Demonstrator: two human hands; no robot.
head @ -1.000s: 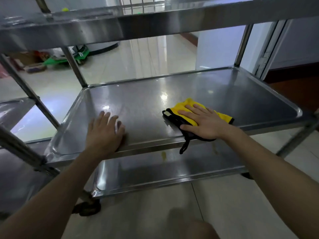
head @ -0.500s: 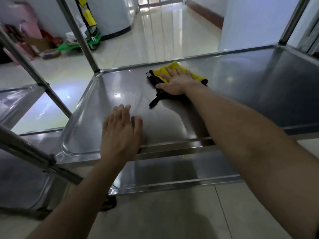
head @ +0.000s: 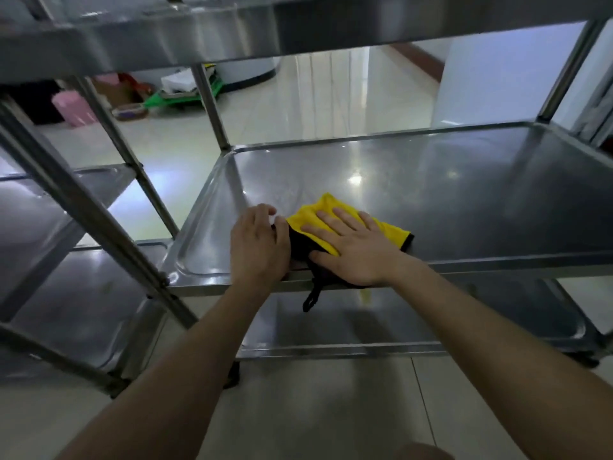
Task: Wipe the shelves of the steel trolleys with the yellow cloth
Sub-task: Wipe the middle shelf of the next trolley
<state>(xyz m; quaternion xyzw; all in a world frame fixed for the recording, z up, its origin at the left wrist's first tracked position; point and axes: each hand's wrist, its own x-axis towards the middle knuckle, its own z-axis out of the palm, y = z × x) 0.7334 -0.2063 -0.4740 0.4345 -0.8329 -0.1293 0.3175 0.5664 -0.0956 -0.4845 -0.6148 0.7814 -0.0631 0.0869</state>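
Right hand spread flat on yellow cloth, left hand relaxed beside it, on trolley shelf

A single head-worn wide-angle camera looks forward and down from close range, between the top shelf and the middle shelf of a steel trolley.

- Pale glossy floor spreads around a green dolly and is streaked with bright reflected light.
- A pink bin stands well left of the dolly.
- A brown box and a shallow bowl sit just left of it.
- A round white base with a dark rim is just right of it.
- A white wall stands far right of it, with dark skirting between.
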